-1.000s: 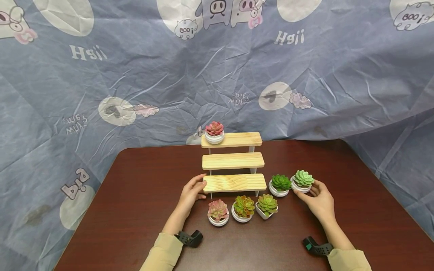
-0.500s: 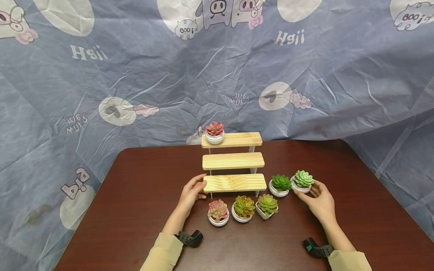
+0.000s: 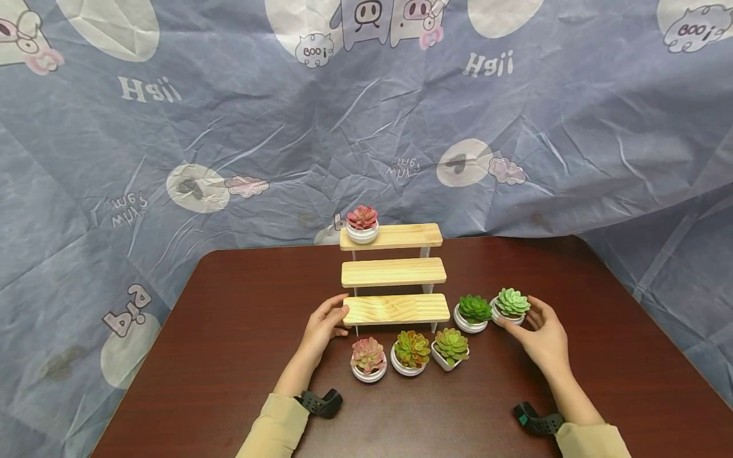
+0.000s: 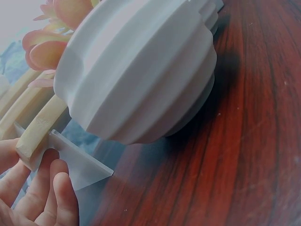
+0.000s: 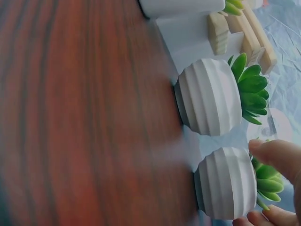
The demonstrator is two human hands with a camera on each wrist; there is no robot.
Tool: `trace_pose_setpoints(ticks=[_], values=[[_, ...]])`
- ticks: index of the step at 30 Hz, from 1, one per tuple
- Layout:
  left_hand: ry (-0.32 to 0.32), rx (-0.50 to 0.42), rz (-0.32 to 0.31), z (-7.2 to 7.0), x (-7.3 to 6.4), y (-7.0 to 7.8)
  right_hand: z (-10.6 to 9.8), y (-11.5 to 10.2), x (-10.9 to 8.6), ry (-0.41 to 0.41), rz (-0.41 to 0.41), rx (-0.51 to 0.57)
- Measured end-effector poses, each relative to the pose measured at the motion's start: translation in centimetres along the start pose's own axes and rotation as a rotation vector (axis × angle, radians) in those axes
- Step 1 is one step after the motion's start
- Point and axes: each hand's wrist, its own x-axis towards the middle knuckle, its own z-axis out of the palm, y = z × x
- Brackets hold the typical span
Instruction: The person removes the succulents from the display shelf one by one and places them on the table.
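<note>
The left hand (image 3: 322, 327) grips the left end of the lowest board of a three-tier wooden display stand (image 3: 396, 310), thumb above and fingers curled beneath. Beside it stands a pink succulent in a white pot (image 3: 369, 369); its ribbed pot (image 4: 141, 70) fills much of the left wrist view. The right hand (image 3: 544, 334) is around a pale green succulent (image 3: 511, 302) in a white pot (image 5: 225, 183), thumb and fingers spread loosely on either side close to it. Left of that pot is a dark green succulent (image 3: 475, 310). A red succulent (image 3: 363, 222) sits on the top board's left end.
In front of the stand are an orange-green succulent (image 3: 411, 350) and a green one in a squarish pot (image 3: 451, 346). All rest on a dark reddish-brown table (image 3: 258, 280). A blue-grey printed cloth (image 3: 286, 140) hangs behind it.
The right hand's fingers have spread slightly and shifted a little to the right around the pale green succulent's pot, which stays in place. The left hand has not moved.
</note>
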Motion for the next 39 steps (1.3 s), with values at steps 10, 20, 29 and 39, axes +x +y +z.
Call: trace_pose_setpoints(ticks=[10,20,29,39], values=[[-0.003,0.003,0.003,0.4,-0.8,1.4,-0.3,-0.2,0.9,0.014,-0.071,-0.076],[-0.008,0.000,0.001,0.3,-0.7,1.3,-0.8,-3.0,1.0,-0.030,-0.120,-0.034],[-0.014,-0.002,0.004,0.3,-0.7,1.3,-0.5,-4.8,1.6,-0.033,-0.143,-0.015],[-0.026,0.005,0.001,0.2,-0.7,1.3,0.0,-7.3,1.8,-0.064,-0.201,-0.004]])
